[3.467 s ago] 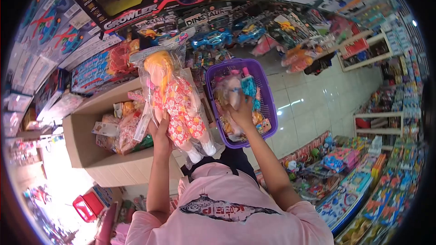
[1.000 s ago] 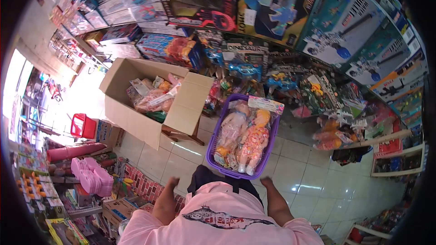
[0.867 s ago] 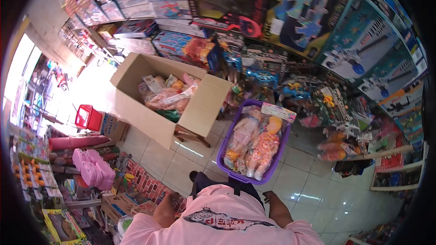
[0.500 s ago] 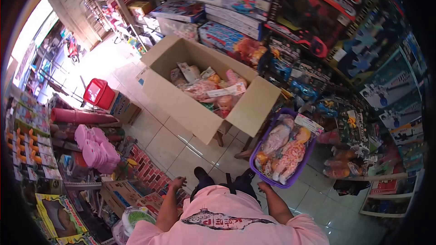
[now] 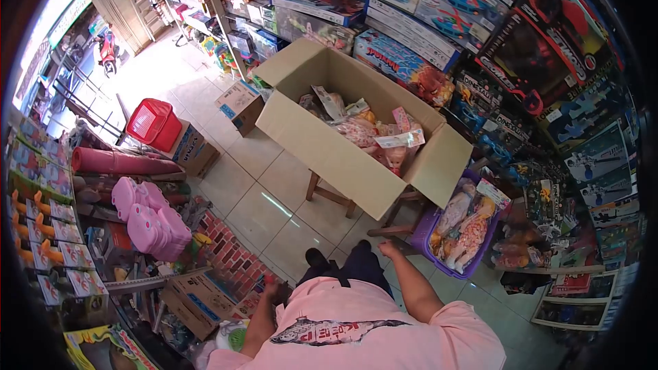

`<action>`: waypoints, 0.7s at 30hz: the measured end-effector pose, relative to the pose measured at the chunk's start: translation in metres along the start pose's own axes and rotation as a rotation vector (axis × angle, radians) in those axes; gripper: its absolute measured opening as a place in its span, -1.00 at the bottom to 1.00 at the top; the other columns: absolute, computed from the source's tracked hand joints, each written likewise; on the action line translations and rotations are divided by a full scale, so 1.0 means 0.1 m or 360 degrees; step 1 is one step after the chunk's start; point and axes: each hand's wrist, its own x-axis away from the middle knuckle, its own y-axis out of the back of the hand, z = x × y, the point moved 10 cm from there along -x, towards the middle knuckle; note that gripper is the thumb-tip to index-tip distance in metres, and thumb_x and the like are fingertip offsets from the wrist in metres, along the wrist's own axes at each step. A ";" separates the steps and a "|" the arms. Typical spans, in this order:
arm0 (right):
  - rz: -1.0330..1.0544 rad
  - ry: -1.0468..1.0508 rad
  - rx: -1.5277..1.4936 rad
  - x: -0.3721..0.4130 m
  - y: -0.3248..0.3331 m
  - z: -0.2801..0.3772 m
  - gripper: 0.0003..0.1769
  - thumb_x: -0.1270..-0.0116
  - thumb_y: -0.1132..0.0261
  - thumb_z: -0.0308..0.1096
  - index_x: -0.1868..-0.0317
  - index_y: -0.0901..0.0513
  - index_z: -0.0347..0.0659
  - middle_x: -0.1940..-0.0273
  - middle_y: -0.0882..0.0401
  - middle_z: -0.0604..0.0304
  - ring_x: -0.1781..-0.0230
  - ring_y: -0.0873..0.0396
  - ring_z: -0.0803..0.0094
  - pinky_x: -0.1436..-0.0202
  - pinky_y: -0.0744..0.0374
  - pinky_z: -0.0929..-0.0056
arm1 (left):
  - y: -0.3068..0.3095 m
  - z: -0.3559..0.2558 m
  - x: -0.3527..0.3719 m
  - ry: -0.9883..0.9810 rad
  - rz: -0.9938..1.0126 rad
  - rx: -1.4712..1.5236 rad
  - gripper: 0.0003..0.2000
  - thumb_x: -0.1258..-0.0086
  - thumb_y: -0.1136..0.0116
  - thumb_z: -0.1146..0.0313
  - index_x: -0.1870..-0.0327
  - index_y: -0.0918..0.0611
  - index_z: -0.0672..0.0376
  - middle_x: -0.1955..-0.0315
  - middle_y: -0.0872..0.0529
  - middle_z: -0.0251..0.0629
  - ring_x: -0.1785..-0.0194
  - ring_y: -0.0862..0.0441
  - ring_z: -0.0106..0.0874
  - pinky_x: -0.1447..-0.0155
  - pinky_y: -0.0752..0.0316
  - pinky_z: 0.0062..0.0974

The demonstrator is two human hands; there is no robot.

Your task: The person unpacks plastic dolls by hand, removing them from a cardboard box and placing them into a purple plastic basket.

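My right hand (image 5: 389,249) hangs forward of my body, just left of a purple plastic basket (image 5: 419,240) and apart from it. Its fingers look curled in, and nothing shows in them. Dolls in clear plastic bags (image 5: 467,234) lie in the basket. Low at my left side is my left hand (image 5: 276,292), over a red brick-patterned mat; shadow obscures its fingers. Ahead stands a large open cardboard box (image 5: 329,157) on wooden legs, flaps spread. Inside it are several bagged dolls (image 5: 356,130) with printed header cards.
Boxed toys (image 5: 404,55) line the wall at the back and right. Pink plastic pieces (image 5: 151,216), a rolled red mat (image 5: 123,162) and cartons (image 5: 195,301) crowd the left. A red basket (image 5: 153,125) sits by small cartons (image 5: 240,106) on the tiled floor (image 5: 274,192).
The view has shifted, so the large box and purple basket sit further right. My right hand has swung forward; my left hand has dropped back slightly.
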 end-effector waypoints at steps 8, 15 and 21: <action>0.0476 -0.0313 0.0209 0.19 -0.40 -0.20 -0.59 -0.33 -0.29 -0.02 0.10 -0.74 -0.22 0.27 -0.78 0.09 0.35 -0.76 0.23 0.28 -0.67 0.13 | 0.14 -0.10 -0.36 0.0189 0.0259 -0.0033 -0.69 -0.46 -0.04 0.25 0.00 -0.65 0.30 0.25 -0.78 -0.08 0.33 -0.71 -0.23 0.33 -0.57 -0.21; 0.0534 -0.0526 -0.0143 -0.10 -0.44 0.19 -0.48 -0.33 -0.24 -0.05 -0.10 -0.64 -0.30 0.16 -0.77 0.01 0.29 -0.78 0.13 0.16 -0.69 0.15 | 0.57 -1.41 -0.64 0.0292 0.0168 -0.0230 -0.64 -0.56 0.04 0.18 -0.21 -0.57 0.19 0.09 -0.76 -0.14 0.25 -0.73 -0.26 0.24 -0.59 -0.26; 0.0349 -0.0617 -0.0557 -0.35 -0.20 0.92 -0.47 -0.33 -0.24 -0.05 -0.13 -0.62 -0.29 0.16 -0.77 0.02 0.29 -0.78 0.14 0.17 -0.68 0.16 | 0.94 -2.80 -0.97 0.0094 0.0079 -0.0513 -0.62 -0.52 -0.02 0.10 -0.17 -0.58 0.17 0.07 -0.78 -0.16 0.28 -0.73 -0.29 0.25 -0.51 -0.31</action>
